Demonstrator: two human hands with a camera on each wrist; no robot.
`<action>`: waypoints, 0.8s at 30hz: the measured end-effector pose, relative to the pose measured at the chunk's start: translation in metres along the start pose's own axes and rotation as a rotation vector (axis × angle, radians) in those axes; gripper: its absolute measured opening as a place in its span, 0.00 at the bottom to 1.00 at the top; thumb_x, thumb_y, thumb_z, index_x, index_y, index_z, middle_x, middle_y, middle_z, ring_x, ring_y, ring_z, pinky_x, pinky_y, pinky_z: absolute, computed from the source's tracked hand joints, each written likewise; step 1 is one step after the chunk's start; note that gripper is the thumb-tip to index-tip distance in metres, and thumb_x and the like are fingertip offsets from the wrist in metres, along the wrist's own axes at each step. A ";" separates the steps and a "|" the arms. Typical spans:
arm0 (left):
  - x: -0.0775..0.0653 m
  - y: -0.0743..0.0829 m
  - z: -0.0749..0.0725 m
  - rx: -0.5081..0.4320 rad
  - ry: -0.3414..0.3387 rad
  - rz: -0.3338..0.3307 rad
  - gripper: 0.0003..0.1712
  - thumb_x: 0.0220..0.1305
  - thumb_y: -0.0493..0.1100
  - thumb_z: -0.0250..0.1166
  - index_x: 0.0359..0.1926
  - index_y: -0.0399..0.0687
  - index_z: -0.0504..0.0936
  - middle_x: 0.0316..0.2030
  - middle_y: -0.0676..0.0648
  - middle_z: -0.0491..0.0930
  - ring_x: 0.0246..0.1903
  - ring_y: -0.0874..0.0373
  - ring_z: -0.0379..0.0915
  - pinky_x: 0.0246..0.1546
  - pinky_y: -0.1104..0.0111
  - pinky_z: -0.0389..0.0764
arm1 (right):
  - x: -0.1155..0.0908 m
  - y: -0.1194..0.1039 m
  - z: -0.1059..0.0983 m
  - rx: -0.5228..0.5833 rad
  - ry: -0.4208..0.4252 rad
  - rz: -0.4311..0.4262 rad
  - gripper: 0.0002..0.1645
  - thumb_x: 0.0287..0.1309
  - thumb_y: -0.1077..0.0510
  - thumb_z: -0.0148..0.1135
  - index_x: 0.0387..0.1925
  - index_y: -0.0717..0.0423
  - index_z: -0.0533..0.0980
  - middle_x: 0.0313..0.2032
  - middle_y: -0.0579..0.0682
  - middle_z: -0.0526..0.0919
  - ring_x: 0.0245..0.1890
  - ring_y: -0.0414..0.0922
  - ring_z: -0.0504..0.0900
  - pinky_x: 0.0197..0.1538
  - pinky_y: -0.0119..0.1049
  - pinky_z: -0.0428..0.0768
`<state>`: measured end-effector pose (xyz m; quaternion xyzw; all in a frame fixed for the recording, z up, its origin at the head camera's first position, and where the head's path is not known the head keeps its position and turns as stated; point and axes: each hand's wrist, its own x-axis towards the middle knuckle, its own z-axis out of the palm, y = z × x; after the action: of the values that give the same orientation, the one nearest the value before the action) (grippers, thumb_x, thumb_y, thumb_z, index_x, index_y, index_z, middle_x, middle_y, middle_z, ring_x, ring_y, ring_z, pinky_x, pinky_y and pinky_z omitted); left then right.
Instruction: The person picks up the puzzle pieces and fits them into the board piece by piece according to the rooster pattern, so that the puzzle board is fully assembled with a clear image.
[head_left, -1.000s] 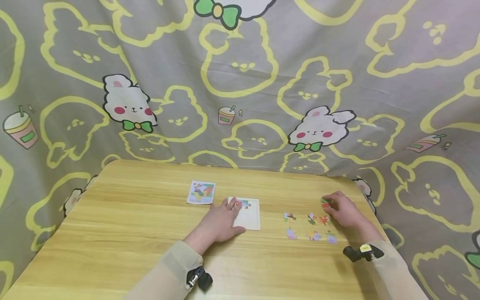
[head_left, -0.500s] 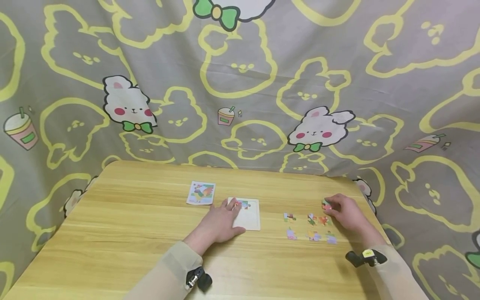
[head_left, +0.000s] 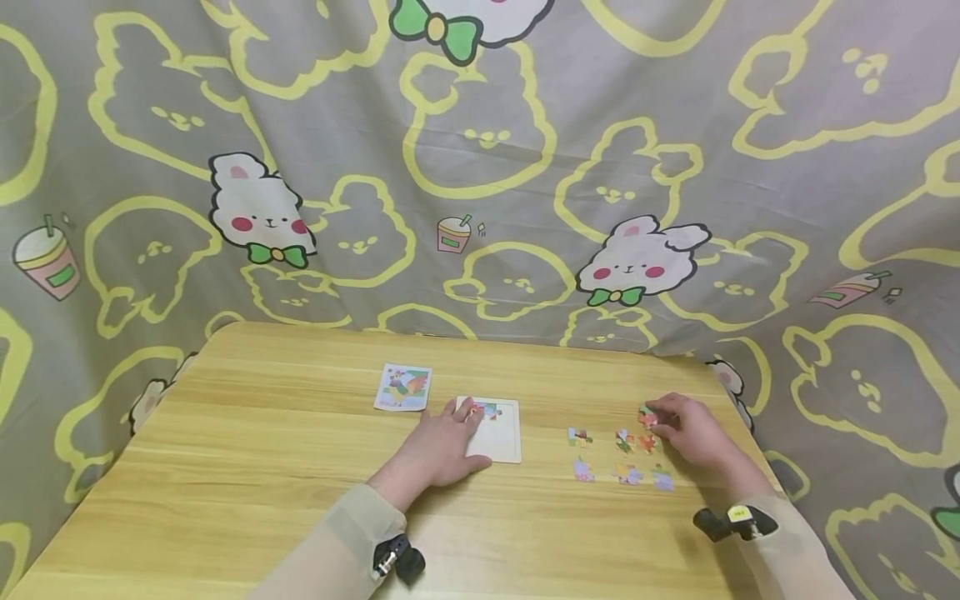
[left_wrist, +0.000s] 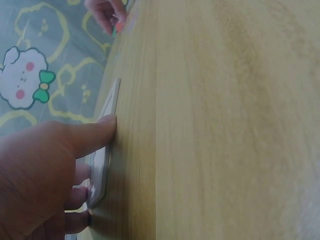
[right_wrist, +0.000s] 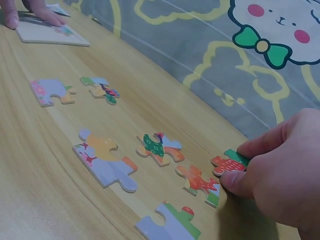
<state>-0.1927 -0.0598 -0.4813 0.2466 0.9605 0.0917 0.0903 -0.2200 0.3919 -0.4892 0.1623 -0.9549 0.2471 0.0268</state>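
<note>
My left hand (head_left: 442, 446) rests over the left side of a white puzzle tray (head_left: 501, 440), fingers extended and spread. Its thumb (left_wrist: 95, 136) lies at the tray's near edge in the left wrist view. A few joined pieces (head_left: 491, 411) sit in the tray's top, partly under the fingers. On the right, my right hand (head_left: 690, 429) pinches a red and green jigsaw piece (right_wrist: 231, 163) between thumb and fingers, low at the table. Close beside it lies an orange-red piece (right_wrist: 199, 184). Another piece (right_wrist: 159, 149), green and orange, is just left of that.
Several more loose pieces lie on the wooden table (head_left: 247, 467), among them a lilac one (head_left: 583, 470) and a yellow one (head_left: 626, 473). A picture card (head_left: 403, 387) with a colourful bird stands left of the tray. Patterned grey cloth (head_left: 517, 208) hangs behind the table.
My right hand has shifted slightly toward the near side, and the pinched piece has turned and come closer to the orange-red piece. The left hand has stayed on the tray.
</note>
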 end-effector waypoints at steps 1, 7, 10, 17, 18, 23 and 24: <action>0.000 0.000 0.000 0.001 0.000 0.000 0.50 0.71 0.71 0.62 0.81 0.45 0.64 0.80 0.41 0.59 0.78 0.37 0.55 0.69 0.31 0.62 | 0.000 -0.001 0.000 -0.002 0.002 -0.008 0.22 0.59 0.72 0.74 0.56 0.71 0.83 0.41 0.48 0.84 0.39 0.44 0.81 0.45 0.42 0.83; -0.001 0.000 0.000 0.005 -0.004 0.001 0.50 0.72 0.71 0.61 0.81 0.46 0.64 0.80 0.41 0.59 0.78 0.37 0.55 0.68 0.31 0.63 | 0.000 -0.012 -0.002 0.001 0.007 -0.051 0.22 0.61 0.69 0.74 0.57 0.70 0.83 0.39 0.46 0.84 0.38 0.43 0.81 0.45 0.44 0.85; -0.001 0.000 -0.001 0.001 -0.005 0.000 0.50 0.71 0.71 0.61 0.81 0.46 0.64 0.80 0.41 0.59 0.78 0.37 0.55 0.68 0.31 0.63 | 0.001 -0.019 -0.003 0.010 0.005 -0.054 0.22 0.62 0.69 0.73 0.58 0.69 0.83 0.40 0.45 0.84 0.39 0.43 0.82 0.44 0.43 0.85; -0.002 0.001 -0.001 0.003 -0.006 -0.002 0.50 0.72 0.71 0.61 0.81 0.46 0.64 0.80 0.41 0.59 0.78 0.37 0.55 0.68 0.31 0.63 | 0.003 -0.035 -0.002 0.067 -0.008 -0.049 0.23 0.65 0.70 0.71 0.60 0.68 0.81 0.40 0.47 0.84 0.36 0.42 0.82 0.39 0.36 0.83; -0.002 0.001 -0.001 0.004 -0.006 -0.003 0.49 0.72 0.71 0.61 0.81 0.46 0.64 0.80 0.41 0.59 0.78 0.37 0.55 0.69 0.31 0.62 | 0.004 -0.037 -0.002 0.089 -0.023 -0.044 0.23 0.65 0.70 0.70 0.62 0.69 0.80 0.40 0.48 0.84 0.34 0.42 0.83 0.37 0.36 0.84; -0.002 0.001 -0.002 0.004 -0.007 -0.005 0.49 0.72 0.70 0.61 0.81 0.46 0.65 0.80 0.41 0.59 0.78 0.37 0.55 0.69 0.32 0.63 | 0.006 -0.049 -0.002 0.153 -0.064 -0.026 0.25 0.68 0.70 0.67 0.64 0.70 0.78 0.41 0.51 0.82 0.32 0.46 0.84 0.34 0.36 0.85; -0.002 0.001 -0.002 0.003 -0.007 -0.006 0.49 0.72 0.70 0.62 0.81 0.46 0.65 0.80 0.41 0.59 0.78 0.37 0.55 0.69 0.32 0.62 | 0.006 -0.051 -0.001 0.146 -0.064 -0.032 0.25 0.68 0.69 0.68 0.64 0.70 0.78 0.43 0.51 0.82 0.34 0.46 0.84 0.36 0.37 0.85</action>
<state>-0.1906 -0.0600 -0.4783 0.2443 0.9611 0.0891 0.0934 -0.2093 0.3485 -0.4635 0.1871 -0.9320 0.3103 -0.0115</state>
